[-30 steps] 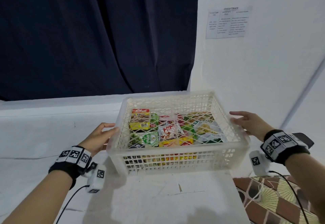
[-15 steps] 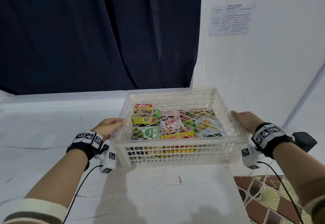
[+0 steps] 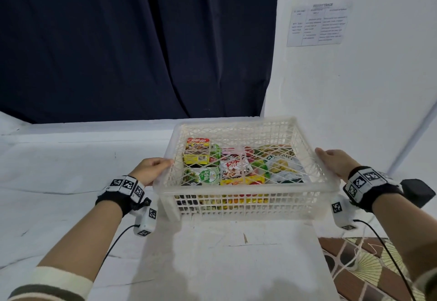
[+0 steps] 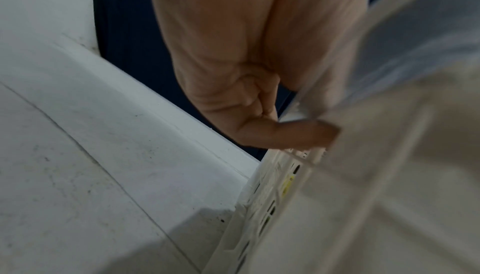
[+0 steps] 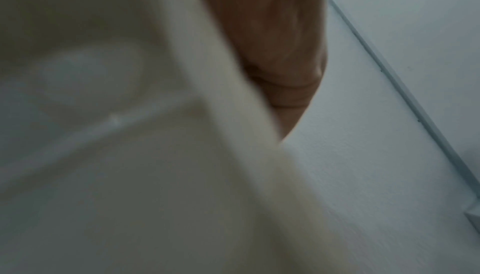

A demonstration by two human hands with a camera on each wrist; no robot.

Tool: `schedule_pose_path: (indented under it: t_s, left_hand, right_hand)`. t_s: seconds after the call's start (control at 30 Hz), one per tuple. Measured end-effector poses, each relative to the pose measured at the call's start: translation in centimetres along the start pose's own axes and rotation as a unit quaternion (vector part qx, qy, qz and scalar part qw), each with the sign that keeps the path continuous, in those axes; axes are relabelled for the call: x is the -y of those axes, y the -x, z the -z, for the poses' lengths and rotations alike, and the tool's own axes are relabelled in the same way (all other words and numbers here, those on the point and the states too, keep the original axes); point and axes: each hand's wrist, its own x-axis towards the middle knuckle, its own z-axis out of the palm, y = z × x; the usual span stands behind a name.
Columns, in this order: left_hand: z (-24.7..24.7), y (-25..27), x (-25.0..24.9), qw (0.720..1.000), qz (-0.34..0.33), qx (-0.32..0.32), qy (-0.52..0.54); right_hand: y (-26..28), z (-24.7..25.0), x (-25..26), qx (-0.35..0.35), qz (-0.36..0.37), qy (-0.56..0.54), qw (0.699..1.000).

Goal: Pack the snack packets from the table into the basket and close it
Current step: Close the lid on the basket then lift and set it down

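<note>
The basket (image 3: 246, 189) is held between the hands, its long side running across, with the left hand (image 3: 151, 170) curled on its left rim and the right hand (image 3: 335, 162) curled on its right rim.

Counts: 1 basket (image 3: 246, 190), 2 hands, about 7 snack packets visible.
Left hand (image 3: 151, 170), right hand (image 3: 335, 162); packets (image 3: 233, 167) overlap under lattice, exact count unclear; 2 wall papers (image 3: 319, 25); 1 desk (image 3: 71, 206); 1 curtain (image 3: 118, 40).
</note>
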Motion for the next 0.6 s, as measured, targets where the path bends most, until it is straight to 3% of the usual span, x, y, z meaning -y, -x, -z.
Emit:
schedule_pose_path:
  t_s: [0.33,0.6]
  left_hand:
    - [-0.9,-0.4,-0.3,0.999,-0.005,-0.038,0.003]
    - [4.1,2.6,3.5,0.996,0.000,-0.063,0.056]
  right_hand:
    - [0.9,-0.6,0.3,-0.020,-0.007,-0.003,1.000]
    - [3.7,-2.8,4.4,-0.024,0.033,-0.029,0.999]
